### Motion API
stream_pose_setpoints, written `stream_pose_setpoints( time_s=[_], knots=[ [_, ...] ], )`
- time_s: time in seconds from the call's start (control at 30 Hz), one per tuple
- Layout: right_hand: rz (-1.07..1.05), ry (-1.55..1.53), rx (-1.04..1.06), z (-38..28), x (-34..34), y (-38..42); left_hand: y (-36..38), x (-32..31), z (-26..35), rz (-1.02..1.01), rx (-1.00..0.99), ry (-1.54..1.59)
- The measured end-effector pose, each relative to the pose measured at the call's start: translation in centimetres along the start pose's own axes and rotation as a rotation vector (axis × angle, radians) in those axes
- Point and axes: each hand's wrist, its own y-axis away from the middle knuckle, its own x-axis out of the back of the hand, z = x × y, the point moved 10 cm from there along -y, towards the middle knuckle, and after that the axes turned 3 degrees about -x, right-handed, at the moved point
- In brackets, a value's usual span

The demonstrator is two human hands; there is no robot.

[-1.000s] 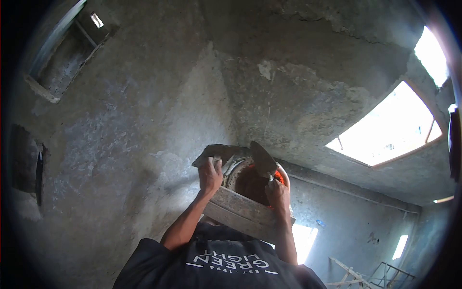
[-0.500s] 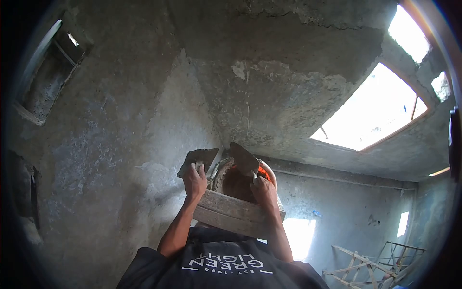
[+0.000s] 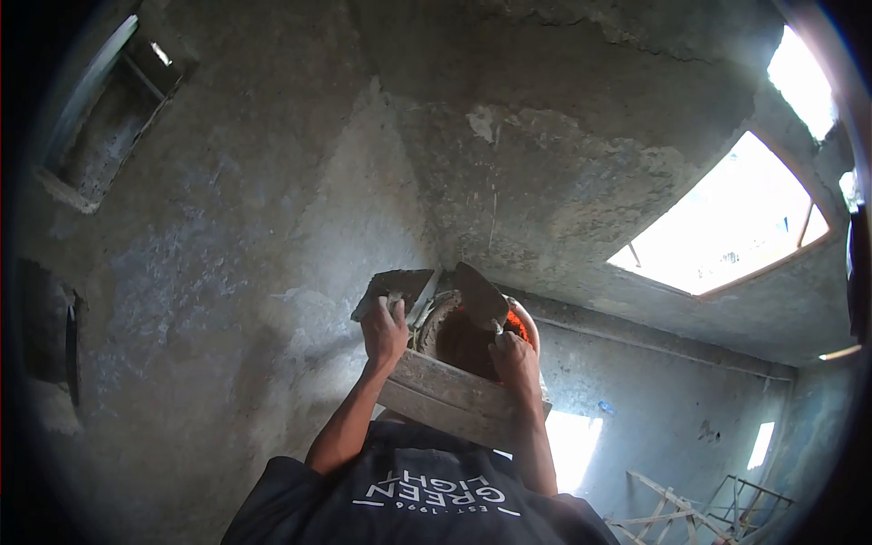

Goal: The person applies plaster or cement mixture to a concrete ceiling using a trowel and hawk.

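While the left hand [image 3: 386, 331], left of centre in the frame, curls its fingers round a flat float [image 3: 413, 284], probably to steady it beside the bucket [image 3: 534, 338] (orange inside, holding dark, mortar-like material [image 3: 461, 350]), the right hand [image 3: 515, 361], lower centre, closes narrowly round a trowel [image 3: 479, 295] overlapping the bucket's mouth.

From here I see a flat, grey, mortar-crusted plate [image 3: 413, 284] held up by its back grip in the left hand [image 3: 385, 336], its face tilted. I make out a trowel [image 3: 480, 295] with a broad, tapering, dull blade, gripped by its handle in the right hand [image 3: 516, 359], tip angled up and leftward across my view of a round bucket [image 3: 534, 336], orange along part of its inside, brownish-grey within, just beyond a rough plank [image 3: 445, 380].
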Motion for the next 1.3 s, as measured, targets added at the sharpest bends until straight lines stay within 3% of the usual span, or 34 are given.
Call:
stream_pose_setpoints(
  time_s=[0.43,0.53,0.73,0.83,1.0,1.1,1.23,1.3],
  knots=[
    [-0.002,-0.011,0.162,-1.7,0.5,-0.4,0.1,1.3,1.6,0.140,-0.083,0.023],
    [0.151,0.066,0.278,-3.0,1.7,0.0,0.0,1.1,1.5,0.092,-0.060,0.041],
    [0.171,-0.016,0.159,-0.6,1.4,-0.5,0.1,0.0,1.1,-0.016,-0.026,0.154],
    [0.157,-0.003,0.181,-2.1,2.3,0.1,0.2,1.1,1.6,0.063,-0.057,0.182],
    [0.087,-0.018,-0.206,-0.5,2.5,-0.1,0.0,1.4,1.5,0.039,-0.033,0.267],
    [0.106,-0.075,-0.174,-0.4,2.7,-0.3,-0.6,1.4,1.3,-0.077,0.036,0.428],
    [0.130,0.050,-0.136,-1.2,3.2,-0.5,-0.6,3.1,1.8,0.021,-0.022,0.482],
    [0.244,-0.013,-0.126,-1.3,3.9,-0.3,-1.5,4.4,2.6,0.055,-0.085,0.580]
  ],
)
